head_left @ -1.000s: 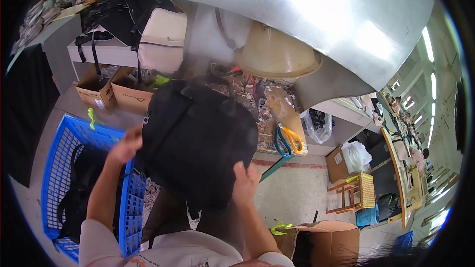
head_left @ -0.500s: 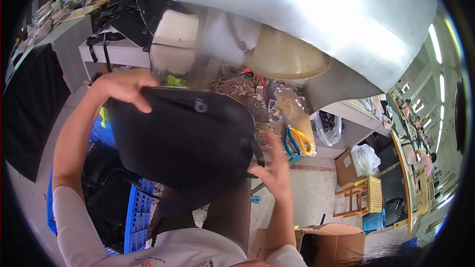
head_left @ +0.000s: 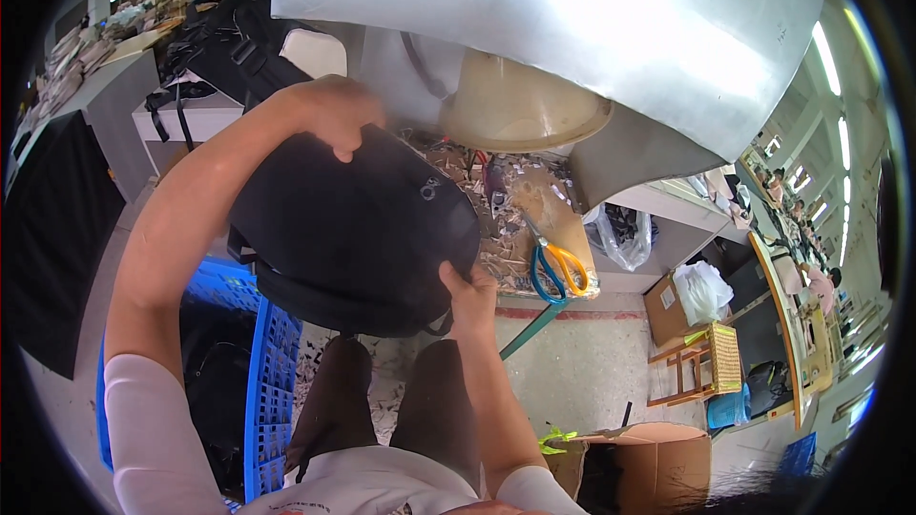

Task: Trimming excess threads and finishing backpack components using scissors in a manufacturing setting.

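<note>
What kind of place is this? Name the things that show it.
Probably a bag-making workshop: a cluttered worktable with orange-handled scissors, a blue plastic crate beside it, and black fabric backpacks being handled.

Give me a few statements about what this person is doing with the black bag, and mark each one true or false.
1. Both hands are on the black backpack. True: the left hand grips its top edge and the right hand its lower edge.
2. The backpack lies inside the blue crate. False: it is held up in the air, above the crate and the person's lap.
3. Scissors with one blue and one yellow handle lie on the littered table. True.
4. The right hand holds the scissors. False: they lie untouched on the table, apart from that hand.
5. An open cardboard box stands on the floor to the person's right. True.
</note>
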A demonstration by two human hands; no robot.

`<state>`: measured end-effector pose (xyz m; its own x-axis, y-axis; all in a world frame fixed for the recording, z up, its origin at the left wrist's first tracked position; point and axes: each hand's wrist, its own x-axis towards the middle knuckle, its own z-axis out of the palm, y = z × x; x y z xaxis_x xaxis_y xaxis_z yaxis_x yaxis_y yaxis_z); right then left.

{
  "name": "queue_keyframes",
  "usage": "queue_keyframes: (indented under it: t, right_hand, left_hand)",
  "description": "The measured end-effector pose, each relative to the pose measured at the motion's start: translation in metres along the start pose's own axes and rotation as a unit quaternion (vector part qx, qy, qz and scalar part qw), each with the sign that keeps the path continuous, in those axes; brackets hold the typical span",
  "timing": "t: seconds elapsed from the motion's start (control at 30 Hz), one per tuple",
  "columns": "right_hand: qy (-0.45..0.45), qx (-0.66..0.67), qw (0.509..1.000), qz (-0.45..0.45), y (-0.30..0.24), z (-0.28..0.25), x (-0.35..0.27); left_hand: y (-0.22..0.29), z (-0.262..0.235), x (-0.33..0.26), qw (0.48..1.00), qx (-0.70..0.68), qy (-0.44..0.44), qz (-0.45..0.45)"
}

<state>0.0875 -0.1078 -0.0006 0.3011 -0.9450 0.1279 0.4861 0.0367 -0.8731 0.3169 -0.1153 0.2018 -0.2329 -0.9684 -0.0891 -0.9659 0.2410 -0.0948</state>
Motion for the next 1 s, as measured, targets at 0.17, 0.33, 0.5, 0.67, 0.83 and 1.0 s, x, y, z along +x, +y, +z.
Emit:
queue_keyframes:
  t: [0.17,0.33,0.5,0.67,0.83,1.0]
  right_hand:
    - [0.032,-0.015,0.999,0.030,0.002,-0.009,0.004]
    - [0.049,-0.004,0.999,0.023,0.002,-0.013,0.004]
    - [0.052,0.013,0.998,0.029,0.001,-0.017,0.002]
    - [0.044,0.009,0.998,0.034,0.003,-0.020,0.002]
    - [0.050,-0.002,0.998,0.043,-0.002,-0.022,-0.006]
    - [0.047,-0.018,0.997,0.054,-0.006,-0.025,-0.007]
  left_hand:
    - [0.011,-0.009,0.020,1.000,0.024,-0.010,-0.011]
    - [0.010,-0.006,0.030,0.997,0.064,0.028,0.039]
    - [0.016,-0.009,0.036,0.998,0.051,0.024,0.032]
    - [0.017,-0.011,0.039,0.997,0.060,-0.009,0.040]
    - [0.016,-0.002,0.045,0.998,0.031,-0.021,0.046]
    - [0.011,0.008,0.039,0.998,-0.001,-0.011,0.060]
